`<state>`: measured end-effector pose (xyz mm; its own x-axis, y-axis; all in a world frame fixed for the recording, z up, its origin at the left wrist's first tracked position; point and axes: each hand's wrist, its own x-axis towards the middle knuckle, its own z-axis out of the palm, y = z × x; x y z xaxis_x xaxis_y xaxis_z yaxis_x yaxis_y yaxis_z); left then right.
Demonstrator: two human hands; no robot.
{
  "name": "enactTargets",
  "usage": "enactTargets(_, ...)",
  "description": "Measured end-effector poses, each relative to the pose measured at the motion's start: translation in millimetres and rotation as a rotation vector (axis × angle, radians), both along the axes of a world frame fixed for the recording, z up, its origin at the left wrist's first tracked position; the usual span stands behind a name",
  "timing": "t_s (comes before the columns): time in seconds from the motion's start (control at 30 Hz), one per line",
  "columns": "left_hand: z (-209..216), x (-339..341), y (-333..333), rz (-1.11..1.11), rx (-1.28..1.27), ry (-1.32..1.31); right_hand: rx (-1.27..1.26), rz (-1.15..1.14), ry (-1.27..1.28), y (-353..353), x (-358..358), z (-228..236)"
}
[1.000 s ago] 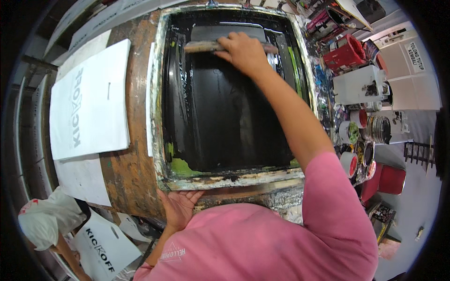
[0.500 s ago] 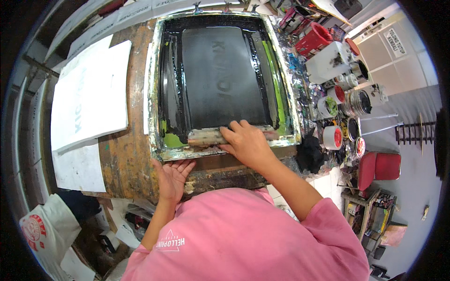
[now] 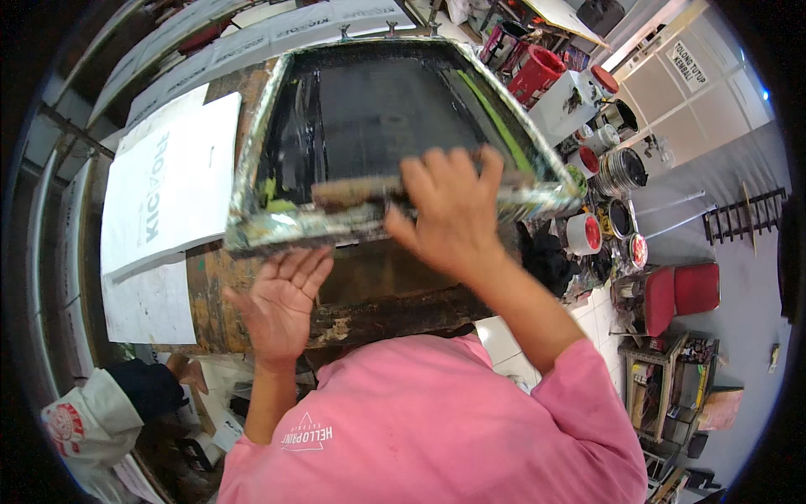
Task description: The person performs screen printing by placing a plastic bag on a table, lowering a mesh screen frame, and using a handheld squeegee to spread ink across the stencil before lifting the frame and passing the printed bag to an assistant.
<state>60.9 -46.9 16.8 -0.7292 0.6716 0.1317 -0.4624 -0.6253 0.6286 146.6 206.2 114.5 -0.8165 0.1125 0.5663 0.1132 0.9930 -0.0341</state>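
A screen-printing frame point(image 3: 286, 225) coated in dried paint stands tilted over the table, its front edge raised. Black ink covers its mesh point(image 3: 353, 109), with green strips along the sides. A squeegee point(image 3: 357, 191) lies across the near end of the mesh. My right hand point(image 3: 457, 210) is closed over the squeegee's right part, with the thumb down by the frame's front bar; motion blurs the fingers. Just below the frame's front left corner, my left hand point(image 3: 281, 307) is open, palm up and fingers spread, its fingertips close to the bar.
A stack of white printed sheets point(image 3: 172, 181) lies left on the worn wooden table point(image 3: 227, 294). Ink tubs point(image 3: 583, 233), a red bucket point(image 3: 537, 74) and a black cloth point(image 3: 547, 265) crowd the right side. Another person's hand point(image 3: 195, 375) shows at lower left. A red chair point(image 3: 672, 296) stands right.
The frame's front edge has risen off the table toward me, and the squeegee has risen with it. My right hand has gone up too; my left hand has shifted left, its fingers more spread.
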Motion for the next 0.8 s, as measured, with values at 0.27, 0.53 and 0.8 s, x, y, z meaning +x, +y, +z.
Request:
enactTargets(0.27, -34.6, -42.2, 48.7, 0.486, -1.694, 1.475, 0.117, 0.073, 0.173, 36.2, -65.1, 108.3)
enactTargets(0.53, -62.9, -46.6, 57.4, 0.248, -1.830, 1.420, -0.048, 0.231, 0.171, 53.8, -86.3, 153.2)
enactTargets(0.8, 9.3, -82.7, 113.3, 0.746, -1.130, 1.090, -0.152, 0.072, 0.062, 69.3, -110.2, 183.7)
